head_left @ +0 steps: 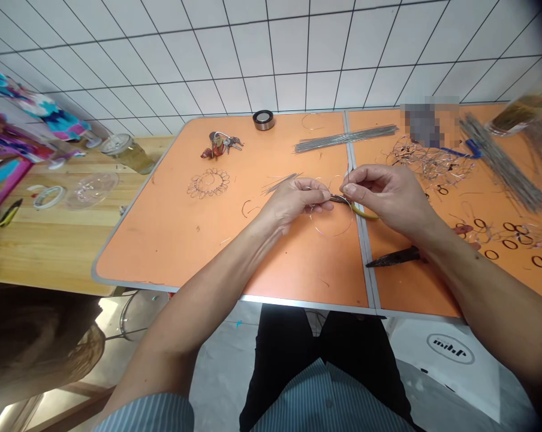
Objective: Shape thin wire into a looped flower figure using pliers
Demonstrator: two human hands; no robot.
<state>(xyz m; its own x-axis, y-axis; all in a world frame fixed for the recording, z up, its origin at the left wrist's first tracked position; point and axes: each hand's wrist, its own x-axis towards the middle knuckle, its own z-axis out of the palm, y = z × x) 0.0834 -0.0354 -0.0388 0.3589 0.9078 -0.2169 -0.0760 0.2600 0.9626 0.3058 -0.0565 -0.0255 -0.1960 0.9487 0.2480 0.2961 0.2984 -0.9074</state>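
My left hand point(295, 201) and my right hand point(385, 195) meet above the orange folding table point(172, 252), pinching a thin wire loop point(331, 221) between finger and thumb. A small dark coil point(340, 198) sits where my fingers meet, and a yellow strip point(364, 212) curves out beneath them. Black pliers point(393, 257) lie below my right wrist. Several short wire pieces point(280, 183) lie just beyond my left hand. A flower-shaped wire piece point(208, 183) rests further left.
A bundle of steel rods point(345, 138), a wire tangle point(430, 165), more rods point(502, 162) and several dark rings point(491, 246) cover the table's far and right parts. A person's hair point(32, 336) shows lower left, beside a wooden table point(55, 252) holding a glass jar point(128, 153).
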